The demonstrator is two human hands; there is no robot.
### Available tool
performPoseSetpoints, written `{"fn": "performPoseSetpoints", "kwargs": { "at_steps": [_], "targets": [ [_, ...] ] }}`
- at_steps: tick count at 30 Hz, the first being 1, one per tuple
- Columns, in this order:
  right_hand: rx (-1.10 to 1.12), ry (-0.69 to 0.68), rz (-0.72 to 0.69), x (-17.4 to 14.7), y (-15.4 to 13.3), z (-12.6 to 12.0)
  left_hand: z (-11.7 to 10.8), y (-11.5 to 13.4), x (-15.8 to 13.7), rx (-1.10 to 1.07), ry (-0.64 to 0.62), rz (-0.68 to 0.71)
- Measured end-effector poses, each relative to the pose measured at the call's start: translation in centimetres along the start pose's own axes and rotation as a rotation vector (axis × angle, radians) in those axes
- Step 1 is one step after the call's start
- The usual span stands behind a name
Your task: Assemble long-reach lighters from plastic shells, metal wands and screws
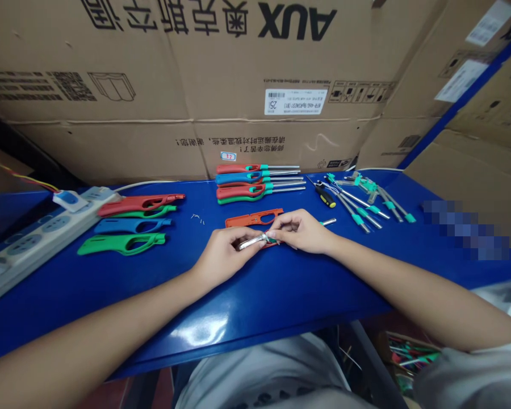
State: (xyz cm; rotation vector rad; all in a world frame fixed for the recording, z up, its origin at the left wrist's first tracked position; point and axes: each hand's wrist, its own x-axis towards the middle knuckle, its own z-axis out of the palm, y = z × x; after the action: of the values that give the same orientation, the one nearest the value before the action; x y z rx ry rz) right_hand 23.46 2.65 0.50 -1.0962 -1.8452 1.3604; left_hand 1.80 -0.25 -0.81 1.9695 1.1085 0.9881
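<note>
Above the middle of the blue table point(204, 289), my left hand point(230, 247) is closed round a small shiny, elongated lighter part point(250, 242), silvery or clear, with green at its right end. The fingertips of my right hand point(302, 232) pinch at that right end; what exactly they grip is partly hidden. Just behind my hands lies an orange lighter shell half point(242, 220) with a trigger opening. More orange plastic shows under my fingers, mostly covered. A metal tube point(329, 221) with a green end sticks out beyond my right hand.
Assembled lighters point(242, 193) lie stacked at the back. Loose shell halves point(123, 244) and a power strip point(38, 241) are at left, with small screws point(198, 217) nearby. At right are a screwdriver point(325, 196) and several lighter tubes point(377, 201). A cardboard wall point(221, 79) stands behind.
</note>
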Motion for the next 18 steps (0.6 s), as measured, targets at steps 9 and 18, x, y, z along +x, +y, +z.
{"fn": "performPoseSetpoints", "kwargs": {
  "at_steps": [9, 18],
  "targets": [
    [0.074, -0.046, 0.021, 0.44, 0.13, -0.92, 0.03, -0.12, 0.27, -0.06, -0.004, -0.043],
    [0.067, 0.033, 0.04, 0.09, -0.45, -0.01, 0.07, -0.07, 0.16, -0.096, 0.02, -0.09]
  ]
}}
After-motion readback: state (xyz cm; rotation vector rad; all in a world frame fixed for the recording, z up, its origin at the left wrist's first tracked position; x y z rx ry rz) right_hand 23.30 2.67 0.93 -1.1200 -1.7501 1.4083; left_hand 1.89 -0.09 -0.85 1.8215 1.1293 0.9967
